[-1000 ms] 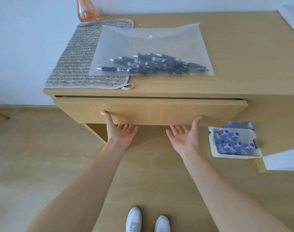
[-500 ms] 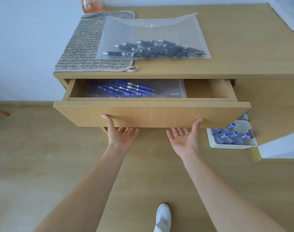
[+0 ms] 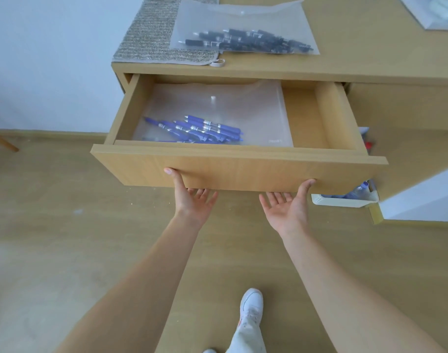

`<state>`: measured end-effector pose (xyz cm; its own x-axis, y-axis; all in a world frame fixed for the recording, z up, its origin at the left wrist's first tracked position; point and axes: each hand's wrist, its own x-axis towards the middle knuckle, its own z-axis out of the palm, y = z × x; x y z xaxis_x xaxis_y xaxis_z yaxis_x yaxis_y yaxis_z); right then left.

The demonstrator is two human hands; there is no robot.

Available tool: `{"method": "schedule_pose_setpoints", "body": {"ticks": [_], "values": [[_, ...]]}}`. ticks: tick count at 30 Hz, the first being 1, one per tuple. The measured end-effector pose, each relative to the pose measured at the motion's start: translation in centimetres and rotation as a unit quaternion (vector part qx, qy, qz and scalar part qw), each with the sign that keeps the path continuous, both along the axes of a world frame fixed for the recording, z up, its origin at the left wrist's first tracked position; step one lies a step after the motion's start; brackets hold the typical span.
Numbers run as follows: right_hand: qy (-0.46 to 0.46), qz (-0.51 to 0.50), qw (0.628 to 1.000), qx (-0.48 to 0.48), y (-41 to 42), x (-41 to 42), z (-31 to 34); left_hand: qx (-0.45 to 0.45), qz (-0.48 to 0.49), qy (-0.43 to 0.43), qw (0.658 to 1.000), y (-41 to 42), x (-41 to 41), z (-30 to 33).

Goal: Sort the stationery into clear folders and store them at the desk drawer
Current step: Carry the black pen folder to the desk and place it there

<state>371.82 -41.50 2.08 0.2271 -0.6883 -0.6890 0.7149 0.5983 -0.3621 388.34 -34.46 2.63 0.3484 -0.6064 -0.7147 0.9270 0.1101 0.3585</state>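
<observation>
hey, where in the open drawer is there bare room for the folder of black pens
Bare wood shows only in the drawer strip between the blue-pen folder and the right wall. The black-pen folder looks too wide for it, so it probably goes on top.

drawer front (image 3: 243,171): matt light wood grain | folder in drawer (image 3: 256,115): frosted translucent plastic | mat (image 3: 146,39): coarse woven cloth | floor (image 3: 65,200): smooth wood

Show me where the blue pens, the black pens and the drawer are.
blue pens (image 3: 202,129), head view, middle of the bundle.
black pens (image 3: 243,42), head view, middle of the pile.
drawer (image 3: 243,171), head view, front panel.
</observation>
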Motion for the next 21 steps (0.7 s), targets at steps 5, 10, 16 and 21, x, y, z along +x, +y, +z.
{"method": "schedule_pose_setpoints", "body": {"ticks": [5,10,16,21], "values": [[-0.005,0.006,1.0,-0.004,2.4,-1.5,-0.2,0.009,-0.006,-0.016,1.0,2.3,-1.2,-0.3],[-0.008,0.007,1.0,-0.001,4.6,-2.6,-0.5,0.018,0.003,-0.018,1.0,4.4,-2.3,-0.4],[-0.013,0.017,1.0,0.001,6.9,-4.1,-0.5,0.029,0.02,-0.015,0.999,6.6,-3.5,-0.4],[-0.018,0.05,0.999,-0.01,7.5,-4.9,0.5,0.026,0.04,0.003,0.999,7.3,-4.5,0.5]]}}
